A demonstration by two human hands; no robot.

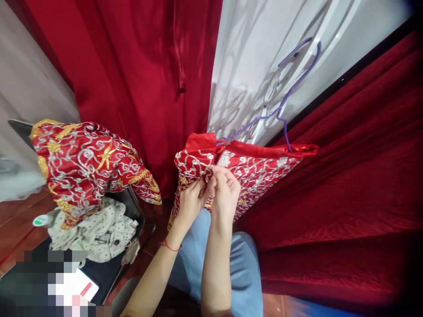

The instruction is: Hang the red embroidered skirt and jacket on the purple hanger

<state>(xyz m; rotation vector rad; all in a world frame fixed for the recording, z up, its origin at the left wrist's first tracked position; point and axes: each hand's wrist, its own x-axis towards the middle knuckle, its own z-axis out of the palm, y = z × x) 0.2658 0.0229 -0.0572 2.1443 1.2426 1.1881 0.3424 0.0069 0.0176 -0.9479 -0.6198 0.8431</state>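
A red skirt [261,169] with silver and gold embroidery hangs from a purple hanger [287,99]. Both of my hands are at its upper left part, close together below the plain red waistband. My left hand [192,200] pinches the embroidered cloth near the opening edge. Just to its right, my right hand [226,189] has thumb and fingers pressed together on the same edge. Whatever small fastening may lie between the fingertips is hidden.
On a black chair [135,211] at left lie an embroidered red jacket [95,163] and a dotted white cloth [95,229]. A phone [86,284] rests lower down. Red curtains [330,211] hang at right and behind. A white metal frame [317,39] supports the hanger.
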